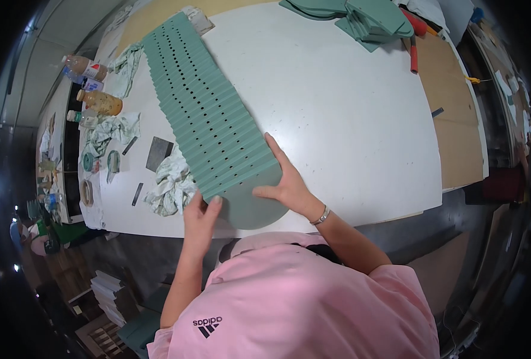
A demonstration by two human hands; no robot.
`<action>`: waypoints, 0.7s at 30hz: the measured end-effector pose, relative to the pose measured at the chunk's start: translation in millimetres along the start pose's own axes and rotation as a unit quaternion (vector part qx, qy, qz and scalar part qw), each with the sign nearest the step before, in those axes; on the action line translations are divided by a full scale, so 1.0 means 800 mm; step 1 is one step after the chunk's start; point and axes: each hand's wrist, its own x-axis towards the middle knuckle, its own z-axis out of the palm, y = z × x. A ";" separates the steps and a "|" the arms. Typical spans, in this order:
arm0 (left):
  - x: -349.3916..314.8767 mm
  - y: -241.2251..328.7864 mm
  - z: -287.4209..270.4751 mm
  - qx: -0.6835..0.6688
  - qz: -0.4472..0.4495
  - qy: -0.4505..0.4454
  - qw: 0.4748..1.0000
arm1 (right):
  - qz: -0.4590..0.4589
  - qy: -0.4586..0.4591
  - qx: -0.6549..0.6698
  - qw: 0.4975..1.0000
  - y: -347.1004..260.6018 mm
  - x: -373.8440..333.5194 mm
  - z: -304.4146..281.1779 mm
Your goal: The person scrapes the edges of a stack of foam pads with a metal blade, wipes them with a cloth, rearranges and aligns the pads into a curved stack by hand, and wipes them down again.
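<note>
Showing a long overlapped row of green sheets (208, 113) fanned like shingles across the white surface (349, 119), from the far edge to the near edge. The row looks fully laid out; both hands are at its near, rounded end. The left hand (201, 216), fingers apart, touches the lower left corner; the right hand (284, 179) lies flat and open on the last sheets. Sheets are thin, matte, each punched with small dark holes in lines. More green pieces (361, 18) lie stacked far right. Crumpled rags (169, 185) and bottles (95, 99) sit to the left.
</note>
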 end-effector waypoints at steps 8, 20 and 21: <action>-0.019 -0.020 0.022 -0.029 0.019 0.021 0.999 | -0.046 -0.007 -0.092 0.995 -0.001 -0.010 -0.001; -0.023 -0.010 0.019 0.201 0.032 0.046 0.978 | -0.062 -0.023 -0.124 0.990 -0.005 -0.014 -0.009; -0.023 -0.009 0.018 0.201 0.032 0.045 0.978 | -0.062 -0.022 -0.125 0.990 -0.005 -0.014 -0.009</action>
